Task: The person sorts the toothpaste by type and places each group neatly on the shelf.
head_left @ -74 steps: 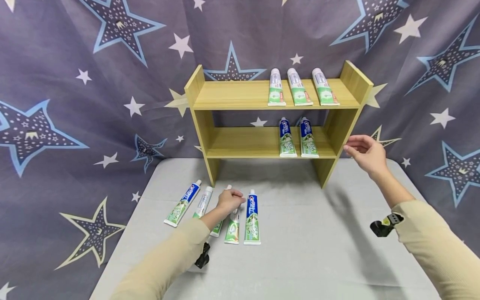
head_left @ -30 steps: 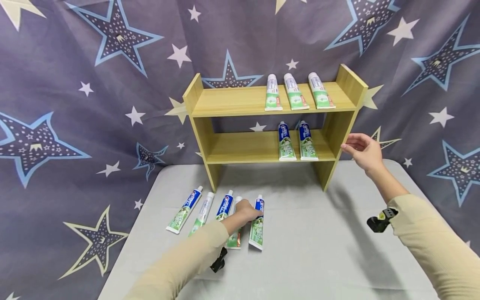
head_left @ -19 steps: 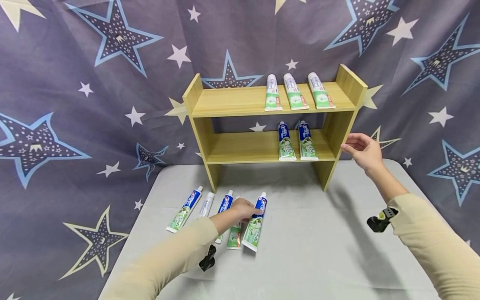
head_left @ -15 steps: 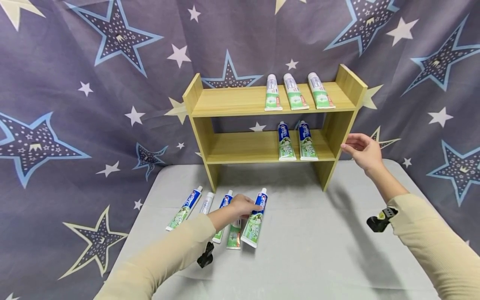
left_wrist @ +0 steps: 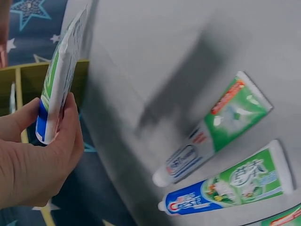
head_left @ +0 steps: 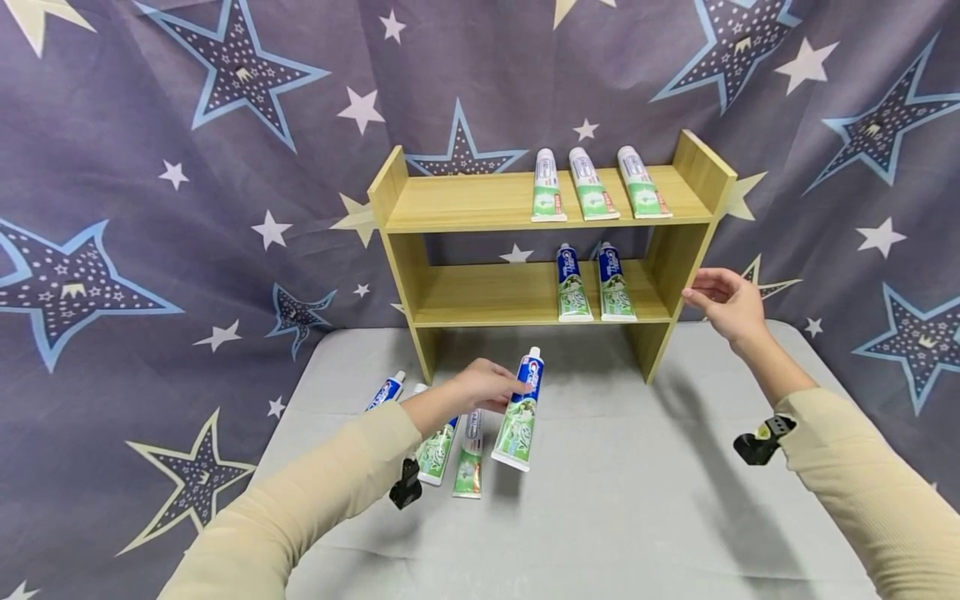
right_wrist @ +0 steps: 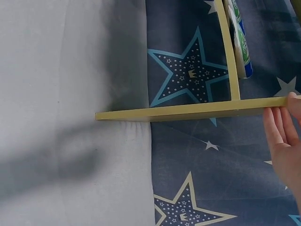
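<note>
My left hand (head_left: 487, 385) pinches a blue-and-green toothpaste tube (head_left: 517, 429) between thumb and fingers, cap up and tilted above the table. The left wrist view shows this tube (left_wrist: 60, 80) edge-on, its shadow falling on the cloth. At the wooden shelf's (head_left: 465, 204) right side panel, my right hand (head_left: 731, 307) holds the edge, thumb on the front and fingers against the outer face. Below the left hand lie a white-and-green tube (head_left: 468, 467) and a blue-and-green tube (head_left: 437, 454). My left forearm partly hides more tubes, including a blue-capped-end one (head_left: 387, 390).
Three white-and-green tubes (head_left: 592, 187) lie on the upper board's right part. Two blue-and-green tubes (head_left: 613, 283) are on the right of the lower board. A grey cloth (head_left: 637, 500) covers the table, and a star-patterned curtain (head_left: 225, 208) hangs behind.
My left hand has taken hold of the rightmost blue-and-green tube on the table, lifted it and moved it toward the shelf. The right hand has stayed at the side panel.
</note>
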### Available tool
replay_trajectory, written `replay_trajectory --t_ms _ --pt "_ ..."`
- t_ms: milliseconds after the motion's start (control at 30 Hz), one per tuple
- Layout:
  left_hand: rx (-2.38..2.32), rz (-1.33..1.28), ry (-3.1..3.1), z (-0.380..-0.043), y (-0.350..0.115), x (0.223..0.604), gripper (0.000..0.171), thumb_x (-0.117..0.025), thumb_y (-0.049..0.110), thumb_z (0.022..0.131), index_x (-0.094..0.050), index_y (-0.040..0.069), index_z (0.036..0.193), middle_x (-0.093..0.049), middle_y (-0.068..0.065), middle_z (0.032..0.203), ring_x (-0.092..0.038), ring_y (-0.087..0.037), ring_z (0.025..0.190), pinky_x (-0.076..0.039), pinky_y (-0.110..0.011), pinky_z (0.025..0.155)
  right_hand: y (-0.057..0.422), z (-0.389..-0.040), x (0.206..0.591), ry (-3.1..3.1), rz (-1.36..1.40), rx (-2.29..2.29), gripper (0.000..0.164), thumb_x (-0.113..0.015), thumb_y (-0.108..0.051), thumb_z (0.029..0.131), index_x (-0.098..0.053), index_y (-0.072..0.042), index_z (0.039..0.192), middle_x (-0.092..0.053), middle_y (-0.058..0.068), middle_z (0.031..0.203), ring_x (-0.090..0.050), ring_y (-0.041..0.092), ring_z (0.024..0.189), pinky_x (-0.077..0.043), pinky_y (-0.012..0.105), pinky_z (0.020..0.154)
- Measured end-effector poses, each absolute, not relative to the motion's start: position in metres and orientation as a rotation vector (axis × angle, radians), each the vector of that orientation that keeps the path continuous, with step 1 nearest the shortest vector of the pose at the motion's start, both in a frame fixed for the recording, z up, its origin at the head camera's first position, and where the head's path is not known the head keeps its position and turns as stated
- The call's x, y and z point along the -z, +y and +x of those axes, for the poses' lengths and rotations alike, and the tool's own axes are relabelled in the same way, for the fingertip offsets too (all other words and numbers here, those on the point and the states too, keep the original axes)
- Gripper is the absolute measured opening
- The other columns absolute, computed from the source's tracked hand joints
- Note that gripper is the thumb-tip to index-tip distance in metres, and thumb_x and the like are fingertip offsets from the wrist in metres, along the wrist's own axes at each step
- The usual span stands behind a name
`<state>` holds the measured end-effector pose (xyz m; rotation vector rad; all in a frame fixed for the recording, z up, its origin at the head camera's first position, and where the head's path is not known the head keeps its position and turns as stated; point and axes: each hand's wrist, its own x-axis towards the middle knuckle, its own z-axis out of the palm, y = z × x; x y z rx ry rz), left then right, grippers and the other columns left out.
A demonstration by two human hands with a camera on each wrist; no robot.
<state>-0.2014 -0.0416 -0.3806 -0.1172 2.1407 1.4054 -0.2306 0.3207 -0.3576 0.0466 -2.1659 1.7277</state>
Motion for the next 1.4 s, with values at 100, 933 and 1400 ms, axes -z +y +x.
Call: replay_trajectory --t_ms 100,933,1400 --pt "-1.381 -0.086 2.136 -0.204 -0.041 0.368 0.036 -0.073 0.017 0.085 -0.064 -0.003 0.113 -0.071 -0.016 0.102 -0.066 -0.016 0.079 -0.061 -0.029 0.076 0.321 -0.231 0.358 -2.151 0.051 -1.756 0.030 -0.066 0.008 0.083 -0.061 -0.020 0.093 -0.066 -0.027 0.075 -0.062 -0.011 0.068 -0.053 0.005 0.063" --pt "-1.641 -0.300 1.978 -0.277 -0.016 0.318 0.047 -0.068 0.018 0.090 -0.055 -0.003 0.129 -0.061 -0.018 0.131 -0.066 -0.020 0.098 -0.054 -0.030 0.097 0.321 -0.232 0.360 -2.075 0.103 -1.847 0.032 -0.065 0.012 0.082 -0.063 -0.019 0.091 -0.068 -0.021 0.075 -0.063 -0.008 0.067 -0.054 0.007 0.063" --pt "-1.652 -0.570 2.510 -0.382 0.034 0.379 0.069 -0.085 0.034 0.070 -0.054 0.003 0.122 -0.066 -0.006 0.107 -0.066 -0.017 0.087 -0.058 -0.027 0.074 0.320 -0.233 0.361 -2.050 0.117 -1.873 0.030 -0.065 0.012 0.082 -0.064 -0.017 0.090 -0.069 -0.019 0.076 -0.064 -0.007 0.067 -0.054 0.007 0.062"
